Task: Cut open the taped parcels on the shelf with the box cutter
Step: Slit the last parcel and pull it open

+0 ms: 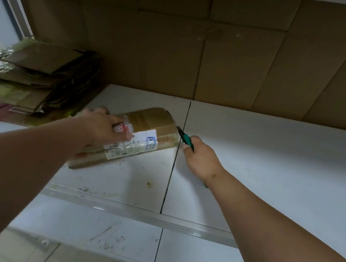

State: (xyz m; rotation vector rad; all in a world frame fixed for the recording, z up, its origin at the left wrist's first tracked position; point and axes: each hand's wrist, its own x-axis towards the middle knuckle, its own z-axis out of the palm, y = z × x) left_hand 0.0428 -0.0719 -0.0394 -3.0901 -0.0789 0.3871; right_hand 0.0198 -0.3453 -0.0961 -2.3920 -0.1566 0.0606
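At far left, a stack of flattened cardboard (32,78) lies on the white shelf (273,156) against its cardboard-lined back wall (199,47). Just right of it, my left hand (100,128) reaches in, its grip curled over the top of a brown taped parcel (145,132) that lies slanted on the shelf with a white label (142,142) facing up. Further right, my right hand (201,156) has its grip closed round the green box cutter (186,138), whose blade tip points at the parcel's right end, close to it.
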